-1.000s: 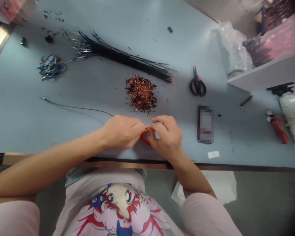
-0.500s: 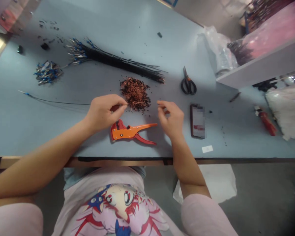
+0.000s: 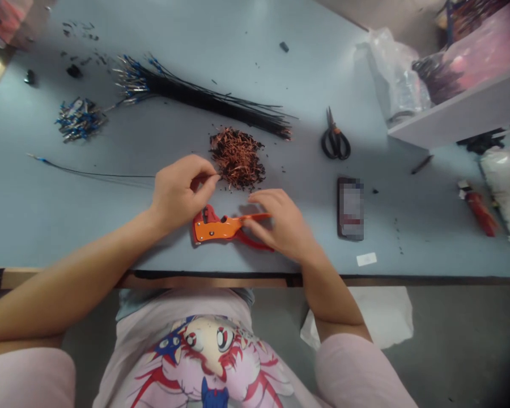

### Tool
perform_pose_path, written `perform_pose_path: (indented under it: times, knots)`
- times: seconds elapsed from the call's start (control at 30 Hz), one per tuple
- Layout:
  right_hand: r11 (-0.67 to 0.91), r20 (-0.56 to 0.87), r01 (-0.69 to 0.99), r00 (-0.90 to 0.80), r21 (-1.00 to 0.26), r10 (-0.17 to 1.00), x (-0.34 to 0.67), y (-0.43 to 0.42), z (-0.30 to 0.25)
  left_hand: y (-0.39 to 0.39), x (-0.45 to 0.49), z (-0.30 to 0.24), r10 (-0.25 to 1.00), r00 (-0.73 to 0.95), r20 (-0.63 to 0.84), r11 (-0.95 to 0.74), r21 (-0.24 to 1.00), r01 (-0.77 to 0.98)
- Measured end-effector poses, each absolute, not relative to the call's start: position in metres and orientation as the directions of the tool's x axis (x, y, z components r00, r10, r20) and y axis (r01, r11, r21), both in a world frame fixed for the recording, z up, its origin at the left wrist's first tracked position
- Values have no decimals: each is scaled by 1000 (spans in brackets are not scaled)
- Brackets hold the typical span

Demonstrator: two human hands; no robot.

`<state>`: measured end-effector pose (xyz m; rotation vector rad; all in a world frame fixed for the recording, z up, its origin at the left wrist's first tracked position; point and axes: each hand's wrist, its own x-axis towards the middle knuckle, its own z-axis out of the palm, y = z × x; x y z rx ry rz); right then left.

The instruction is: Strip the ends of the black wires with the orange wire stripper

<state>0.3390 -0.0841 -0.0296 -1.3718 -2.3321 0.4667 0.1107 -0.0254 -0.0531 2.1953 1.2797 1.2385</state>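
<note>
Pinched in my left hand (image 3: 182, 187) is a thin black wire (image 3: 106, 174), which trails left across the table to a blue-and-silver terminal at its far end. My right hand (image 3: 280, 221) is over the handles of an orange and red wire stripper (image 3: 216, 228), its thumb and fingers apart around them. The stripper lies on the table with its jaws below my left hand. Just beyond both hands is a heap of copper strands and black insulation scraps (image 3: 238, 158).
Behind the heap lies a bundle of black wires (image 3: 204, 99), with a pile of blue-and-silver terminals (image 3: 80, 119) to its left. On the right are scissors (image 3: 335, 139), a phone (image 3: 351, 208), a white label (image 3: 366, 259) and a red-handled tool (image 3: 478, 209). A shelf edge (image 3: 454, 110) juts in.
My right hand has moved left and down from beside the scrap heap to the wire stripper's handles. My left hand still pinches the wire. The whole view has shifted slightly.
</note>
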Motion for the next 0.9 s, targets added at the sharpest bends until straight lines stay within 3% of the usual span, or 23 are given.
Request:
perform_pose_path:
  times: [0.1, 0.23, 0.4, 0.53, 0.63, 0.73, 0.8, 0.9]
  knots:
    - [467, -62, 757, -551, -457, 832, 337, -89, -25, -25, 112, -51, 837, 189, 513, -523, 652, 549]
    - [443, -144, 809, -527, -387, 837, 329, -94, -28, -26, 112, -48, 879, 150, 453, -457, 707, 540]
    - [447, -99, 810, -516, -379, 851, 322, -92, -33, -28, 112, -47, 918, 127, 377, -386, 769, 509]
    - [385, 57, 744, -426, -545, 903, 332, -89, -27, -27, 111, -45, 923, 75, 378, -366, 797, 479]
    - [234, 83, 544, -288, -805, 954, 344, -89, -21, -25, 111, -45, 929, 10, 370, -341, 845, 413]
    - [16, -25, 151, -265, -988, 964, 351, -90, -20, -24, 111, -47, 934, -9, 358, -333, 876, 350]
    - [-192, -158, -75, -328, -979, 931, 350, -90, -22, -24, 112, -48, 934, -1, 357, -335, 879, 340]
    - [-455, -333, -243, -412, -857, 848, 344, -89, -28, -26, 113, -49, 925, 4, 381, -359, 868, 343]
